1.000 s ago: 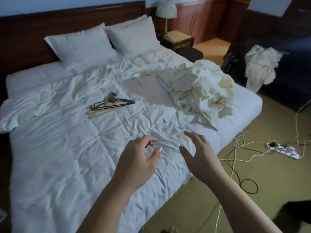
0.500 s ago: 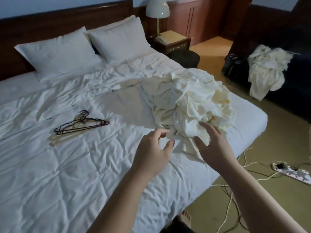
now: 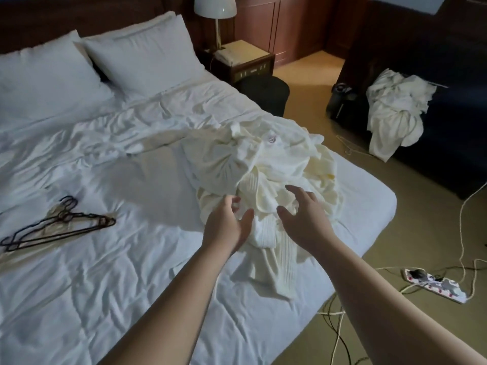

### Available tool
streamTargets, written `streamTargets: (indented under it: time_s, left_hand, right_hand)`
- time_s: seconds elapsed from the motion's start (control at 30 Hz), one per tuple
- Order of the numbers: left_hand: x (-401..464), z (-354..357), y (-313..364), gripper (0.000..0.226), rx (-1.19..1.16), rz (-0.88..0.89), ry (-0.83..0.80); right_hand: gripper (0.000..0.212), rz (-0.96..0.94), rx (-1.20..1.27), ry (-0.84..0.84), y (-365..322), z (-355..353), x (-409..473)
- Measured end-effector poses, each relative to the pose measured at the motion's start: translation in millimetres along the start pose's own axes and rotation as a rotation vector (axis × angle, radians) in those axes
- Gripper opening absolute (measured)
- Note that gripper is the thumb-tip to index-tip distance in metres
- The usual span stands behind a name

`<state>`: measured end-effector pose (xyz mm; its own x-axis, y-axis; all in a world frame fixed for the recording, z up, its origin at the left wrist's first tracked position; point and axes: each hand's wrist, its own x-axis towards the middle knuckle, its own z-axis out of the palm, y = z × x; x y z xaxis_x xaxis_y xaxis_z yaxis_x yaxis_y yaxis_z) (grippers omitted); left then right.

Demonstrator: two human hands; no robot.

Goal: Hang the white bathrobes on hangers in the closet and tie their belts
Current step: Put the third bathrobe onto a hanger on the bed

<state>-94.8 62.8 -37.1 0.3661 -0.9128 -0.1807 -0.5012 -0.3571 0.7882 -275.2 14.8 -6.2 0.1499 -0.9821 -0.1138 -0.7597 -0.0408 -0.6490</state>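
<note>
Meanwhile, left hand (image 3: 226, 225) and right hand (image 3: 303, 219), fingers spread, are hovering over crumpled cream-white bathrobes (image 3: 266, 167) on the white-sheeted bed (image 3: 105, 285), gripping nothing.

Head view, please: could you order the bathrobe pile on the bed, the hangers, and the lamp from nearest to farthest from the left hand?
1. Bathrobe pile, right under the left hand.
2. Hangers, on the bed's left.
3. Lamp, beyond the bed on the nightstand.

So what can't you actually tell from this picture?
- Head view: the closet is not in the frame.
- Bathrobe pile on the bed: bunched folds hide how many robes and where the belts are.
- Hangers: overlapping, count unclear.
- Left hand, right hand: contact with the fabric unclear.
</note>
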Motion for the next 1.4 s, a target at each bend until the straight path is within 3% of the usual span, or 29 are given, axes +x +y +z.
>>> streamTargets:
  time_s: [0.3, 0.43, 0.6, 0.7, 0.87, 0.97, 1.13, 1.2, 1.3, 1.4]
  left_hand:
    - [148.0, 52.3, -22.2, 0.073, 0.238, -0.056, -0.152]
    - [199.9, 72.4, -18.9, 0.088, 0.373, -0.043, -0.084]
    - [256.1, 92.7, -34.4, 0.087, 0.36, -0.068, -0.108]
    - [266.1, 104.6, -43.1, 0.061, 0.385, -0.063, -0.078]
    - [238.8, 104.1, -56.7, 0.009, 0.236, 0.036, 0.119]
    - [205.9, 78.7, -61.4, 0.011, 0.049, -0.038, 0.2]
    - [133.5, 23.3, -58.4, 0.016, -0.073, 0.048, 0.271]
    - [97.7, -2.0, -55.0, 0.021, -0.093, 0.089, 0.262]
    - [38.9, -44.2, -45.2, 0.036, -0.069, 0.153, 0.228]
    - [-18.0, -90.2, -30.9, 0.03, -0.055, 0.189, 0.227]
  right_hand:
    - [0.078, 0.014, -0.167, -0.118, 12.1, 30.1, 142.8]
    - [0.083, -0.03, -0.229, -0.197, 18.7, 50.2, 186.3]
    - [0.085, -0.013, -0.303, -0.364, 31.7, 89.9, 205.8]
    - [0.082, 0.031, -0.265, -0.456, 37.4, 113.1, 195.8]
    - [0.073, 0.066, -0.049, -0.445, 43.9, 147.7, 155.8]
    - [0.064, 0.154, 0.129, -0.337, 45.0, 153.4, 130.3]
    - [0.053, 0.128, 0.223, -0.078, 34.0, 134.9, 103.6]
    - [0.062, 0.021, 0.196, 0.025, 17.2, 115.9, 95.4]
    - [0.092, -0.208, 0.042, 0.107, -14.0, 80.2, 87.9]
    - [0.101, -0.54, -0.159, -0.136, -55.5, 53.0, 76.6]
